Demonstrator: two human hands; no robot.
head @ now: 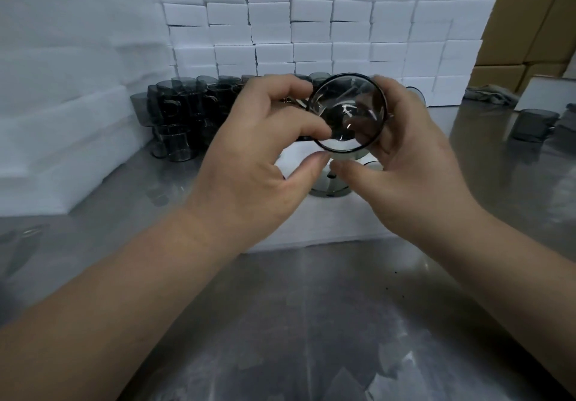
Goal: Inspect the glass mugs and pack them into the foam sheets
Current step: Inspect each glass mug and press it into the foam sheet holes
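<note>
A smoky grey glass mug (pixel 347 113) is held up over the table with its open mouth turned toward the camera. My left hand (pixel 258 163) grips its left side, fingers curled over the rim. On the right side, my right hand (pixel 402 157) wraps around the mug, thumb near the lower rim. Below the hands lies a white foam sheet (pixel 327 223) on the metal table. A second grey mug (pixel 332 187) stands on the sheet, mostly hidden behind my thumbs.
A cluster of stacked grey mugs (pixel 184 113) stands at the back left. White foam sheets (pixel 53 151) are piled at the left. White boxes (pixel 311 26) form a wall behind. Another mug (pixel 533 124) and brown cartons (pixel 536 26) are at the right.
</note>
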